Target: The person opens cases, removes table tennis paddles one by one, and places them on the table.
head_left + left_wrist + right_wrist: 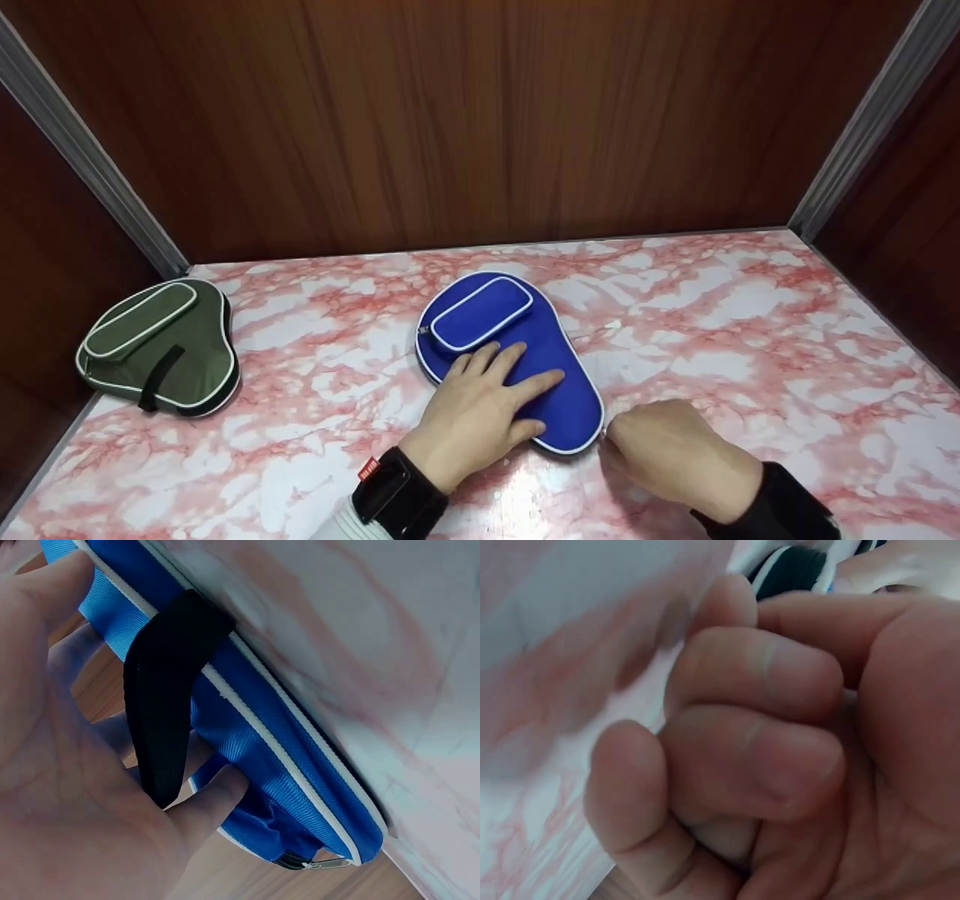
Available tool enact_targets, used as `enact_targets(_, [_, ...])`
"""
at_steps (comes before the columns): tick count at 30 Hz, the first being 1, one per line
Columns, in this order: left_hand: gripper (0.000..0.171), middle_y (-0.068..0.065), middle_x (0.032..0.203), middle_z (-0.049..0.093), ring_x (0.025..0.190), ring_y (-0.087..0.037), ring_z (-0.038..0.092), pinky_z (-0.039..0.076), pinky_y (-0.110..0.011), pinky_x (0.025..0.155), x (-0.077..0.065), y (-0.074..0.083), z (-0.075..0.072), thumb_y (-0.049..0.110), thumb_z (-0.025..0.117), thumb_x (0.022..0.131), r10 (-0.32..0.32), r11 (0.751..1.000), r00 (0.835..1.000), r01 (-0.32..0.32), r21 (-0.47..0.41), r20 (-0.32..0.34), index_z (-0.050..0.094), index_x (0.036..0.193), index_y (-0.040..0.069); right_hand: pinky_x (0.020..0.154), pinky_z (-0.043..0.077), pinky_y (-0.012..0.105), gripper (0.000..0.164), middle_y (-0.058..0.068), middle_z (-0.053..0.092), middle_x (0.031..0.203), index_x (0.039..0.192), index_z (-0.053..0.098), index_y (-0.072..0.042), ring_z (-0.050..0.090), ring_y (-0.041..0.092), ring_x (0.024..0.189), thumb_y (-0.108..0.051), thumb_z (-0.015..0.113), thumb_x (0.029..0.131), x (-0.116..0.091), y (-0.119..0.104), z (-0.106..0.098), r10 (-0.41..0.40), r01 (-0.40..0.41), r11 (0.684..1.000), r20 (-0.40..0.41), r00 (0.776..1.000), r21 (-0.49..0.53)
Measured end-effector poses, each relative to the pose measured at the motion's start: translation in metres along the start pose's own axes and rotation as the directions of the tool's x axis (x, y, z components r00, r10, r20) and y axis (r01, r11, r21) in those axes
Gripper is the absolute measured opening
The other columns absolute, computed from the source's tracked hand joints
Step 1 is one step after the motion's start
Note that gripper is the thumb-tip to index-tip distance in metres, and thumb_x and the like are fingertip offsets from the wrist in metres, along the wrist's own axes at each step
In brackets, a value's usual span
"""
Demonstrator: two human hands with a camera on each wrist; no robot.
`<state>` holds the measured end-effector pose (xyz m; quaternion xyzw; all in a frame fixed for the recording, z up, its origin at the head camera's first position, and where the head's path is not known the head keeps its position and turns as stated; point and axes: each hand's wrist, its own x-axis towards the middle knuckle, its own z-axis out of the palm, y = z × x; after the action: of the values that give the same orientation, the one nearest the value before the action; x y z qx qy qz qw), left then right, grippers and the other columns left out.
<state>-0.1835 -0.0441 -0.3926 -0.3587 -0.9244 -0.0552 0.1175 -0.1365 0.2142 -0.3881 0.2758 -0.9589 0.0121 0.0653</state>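
Observation:
A blue table tennis bat case (571,409) with white piping lies flat, its narrow end towards me. My left hand (474,416) rests on it with fingers spread, just below the raised pocket (484,311). A black strap (159,690) on the case shows beside that palm in the left wrist view. At the lower right edge of the case, my right hand (667,450) has its fingers curled and pinches the small metal zipper pull (603,433). Those fingers (780,757) mostly hide the pull. Another small zipper pull (328,864) sits by the pocket.
An olive green case (202,360) of similar shape, with a black strap, lies at the far left of the marbled red and white table (712,337). Brown wooden panels (480,120) with grey metal corner posts (862,120) enclose the back and sides.

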Motion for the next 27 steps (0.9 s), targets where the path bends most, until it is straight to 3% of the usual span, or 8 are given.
enact_targets(7, [0.062, -0.014, 0.167, 0.05, 0.149, -0.043, 0.05, 0.045, -0.06, 0.116, 0.0, 0.0, 0.0, 0.052, 0.072, 0.104, 0.001, 1.0, 1.0, -0.001, -0.015, 0.001, 0.054, 0.163, 0.044, 0.051, 0.046, 0.045, 0.013, -0.005, 0.055, 0.058, 0.087, 0.069, -0.02, 0.059, 0.023, 0.052, -0.022, 0.077, 0.097, -0.002, -0.01, 0.003, -0.061, 0.061, 0.998, -0.037, 0.997, 0.003])
enact_targets(13, [0.062, -0.014, 0.167, 0.05, 0.149, -0.043, 0.05, 0.045, -0.06, 0.115, 0.001, 0.0, 0.0, 0.052, 0.072, 0.105, 0.0, 1.0, 1.0, 0.0, -0.016, 0.003, 0.054, 0.163, 0.045, 0.053, 0.047, 0.045, 0.011, -0.007, 0.055, 0.059, 0.09, 0.07, -0.02, 0.061, 0.02, 0.053, -0.023, 0.078, 0.097, -0.001, -0.02, 0.004, -0.058, 0.058, 0.998, -0.017, 0.998, 0.004])
enact_targets(15, [0.062, -0.014, 0.167, 0.05, 0.149, -0.043, 0.05, 0.045, -0.06, 0.116, 0.001, 0.0, 0.0, 0.052, 0.072, 0.105, -0.001, 1.0, 1.0, 0.001, -0.018, 0.003, 0.054, 0.163, 0.045, 0.052, 0.047, 0.045, 0.019, -0.007, 0.054, 0.057, 0.081, 0.066, -0.022, 0.059, 0.019, 0.052, -0.023, 0.077, 0.097, -0.001, -0.024, 0.004, -0.06, 0.06, 0.998, -0.009, 0.998, 0.006])
enact_targets(21, [0.061, -0.013, 0.167, 0.05, 0.149, -0.042, 0.051, 0.045, -0.059, 0.116, 0.001, 0.0, 0.0, 0.052, 0.071, 0.105, 0.0, 1.0, 1.0, 0.001, -0.012, 0.008, 0.053, 0.163, 0.045, 0.048, 0.043, 0.039, 0.024, -0.01, 0.053, 0.058, 0.078, 0.062, -0.024, 0.052, 0.016, 0.049, -0.025, 0.077, 0.097, 0.0, -0.033, 0.008, -0.07, 0.07, 0.997, -0.024, 0.997, 0.017])
enact_targets(27, [0.061, -0.014, 0.166, 0.051, 0.147, -0.042, 0.052, 0.046, -0.059, 0.115, 0.0, 0.0, 0.0, 0.052, 0.072, 0.105, 0.007, 1.0, 1.0, -0.007, -0.005, -0.012, 0.055, 0.163, 0.043, 0.044, 0.037, 0.036, 0.036, -0.011, 0.049, 0.054, 0.067, 0.055, -0.027, 0.046, 0.014, 0.044, -0.024, 0.084, 0.088, 0.001, -0.042, 0.013, -0.099, 0.097, 0.994, -0.045, 0.994, -0.05])
